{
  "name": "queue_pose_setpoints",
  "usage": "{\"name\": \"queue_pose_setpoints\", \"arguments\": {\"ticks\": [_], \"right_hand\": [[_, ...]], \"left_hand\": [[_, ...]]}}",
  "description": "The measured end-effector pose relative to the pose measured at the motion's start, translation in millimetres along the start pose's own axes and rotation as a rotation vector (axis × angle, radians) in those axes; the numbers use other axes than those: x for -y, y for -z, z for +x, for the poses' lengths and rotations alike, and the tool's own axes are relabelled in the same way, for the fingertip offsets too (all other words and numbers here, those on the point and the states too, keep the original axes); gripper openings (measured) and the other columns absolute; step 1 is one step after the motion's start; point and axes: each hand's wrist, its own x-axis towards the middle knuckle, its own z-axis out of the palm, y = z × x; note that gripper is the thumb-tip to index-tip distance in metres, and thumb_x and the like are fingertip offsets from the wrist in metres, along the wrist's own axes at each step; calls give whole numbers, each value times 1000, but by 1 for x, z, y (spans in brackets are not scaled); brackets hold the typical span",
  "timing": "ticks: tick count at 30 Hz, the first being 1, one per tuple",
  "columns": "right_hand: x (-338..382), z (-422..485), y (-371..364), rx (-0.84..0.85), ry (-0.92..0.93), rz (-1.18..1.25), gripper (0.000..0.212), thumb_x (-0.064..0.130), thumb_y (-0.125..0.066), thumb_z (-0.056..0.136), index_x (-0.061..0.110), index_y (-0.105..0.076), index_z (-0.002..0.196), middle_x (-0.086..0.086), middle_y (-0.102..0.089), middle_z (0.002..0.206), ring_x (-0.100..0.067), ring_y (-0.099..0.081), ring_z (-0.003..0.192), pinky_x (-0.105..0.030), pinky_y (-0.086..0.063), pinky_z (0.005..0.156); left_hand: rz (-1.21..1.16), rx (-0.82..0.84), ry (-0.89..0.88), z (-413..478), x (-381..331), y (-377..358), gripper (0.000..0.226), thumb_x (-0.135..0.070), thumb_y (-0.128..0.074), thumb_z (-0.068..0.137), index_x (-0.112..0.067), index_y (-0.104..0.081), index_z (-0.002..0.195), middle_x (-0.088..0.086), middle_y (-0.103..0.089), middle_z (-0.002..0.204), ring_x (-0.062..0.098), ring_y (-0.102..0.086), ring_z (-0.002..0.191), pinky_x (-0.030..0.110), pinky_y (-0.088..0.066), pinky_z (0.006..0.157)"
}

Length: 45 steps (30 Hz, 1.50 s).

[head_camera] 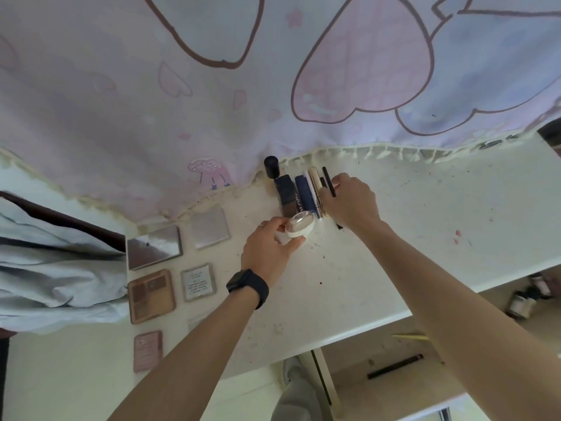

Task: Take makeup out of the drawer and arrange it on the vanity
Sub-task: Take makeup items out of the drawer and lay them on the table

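Up at 12 o'clock on the white table (394, 238), close to the hanging cloth w/ pink hearts (182, 86), a row of makeup lies side by side. From 9 to 3 o'clock it goes: dark bottle w/ round black cap (280, 186), dark blue tube (303, 189), pale gold tube (315, 180), thin black pencil (328, 179).

R hand (352, 202) sits at the 3 o'clock end of that row. Its fingers bend down over the thin black pencil & grip it. One end of the pencil sticks out past the fingers, a bit more peeks out by the wrist.

L hand (267, 247) is at the 6 o'clock end of the row. It holds a round cream pot w/ clear lid (299, 226) between thumb & fingers, tipped on its side, just touching the ends of the tubes. A black watch (247, 285) is on that wrist.

Over at 9 o'clock flat cases lie in neat lines, none touching: two shiny silver square cases (153, 247), a brown paint palette (151, 296), a small case w/ white label (198, 282), and a small pink case (147, 350) nearest the body.

Down at 5 o'clock, below the table edge, the open drawer (358, 357) has a long dark pencil (394, 366) lying in it.
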Motion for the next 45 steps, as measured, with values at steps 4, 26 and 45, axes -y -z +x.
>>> {"name": "queue_pose_setpoints", "arguments": {"ticks": [4, 26, 45], "right_hand": [[-7, 2, -4, 1, 14, 2, 39, 9, -47, 93, 15, -59, 130, -9, -60, 120, -30, -59, 103, -34, -44, 83], [-31, -23, -10, -26, 59, 279, 34, 16, -55, 97, 18, -63, 130, -1, -64, 124, -18, -61, 105, -24, -43, 93], [-97, -158, 4, -86, -34, 446, 36, 19, -58, 100, 21, -56, 136, 7, -60, 126, -12, -58, 112, -29, -46, 102]], "left_hand": [[-5, -1, -5, 3, 1, -1, 37, -47, -75, 82, -32, -62, 113, -13, -61, 103, 4, -58, 83, 33, -55, 77], [12, 4, 15, 1, -6, 1, 41, -37, -76, 84, -21, -67, 120, -5, -61, 101, 10, -56, 84, 21, -47, 77], [-338, 16, 227, -50, -8, 12, 42, -16, -79, 81, -27, -59, 116, -11, -66, 107, 13, -66, 90, 23, -52, 79]]}}
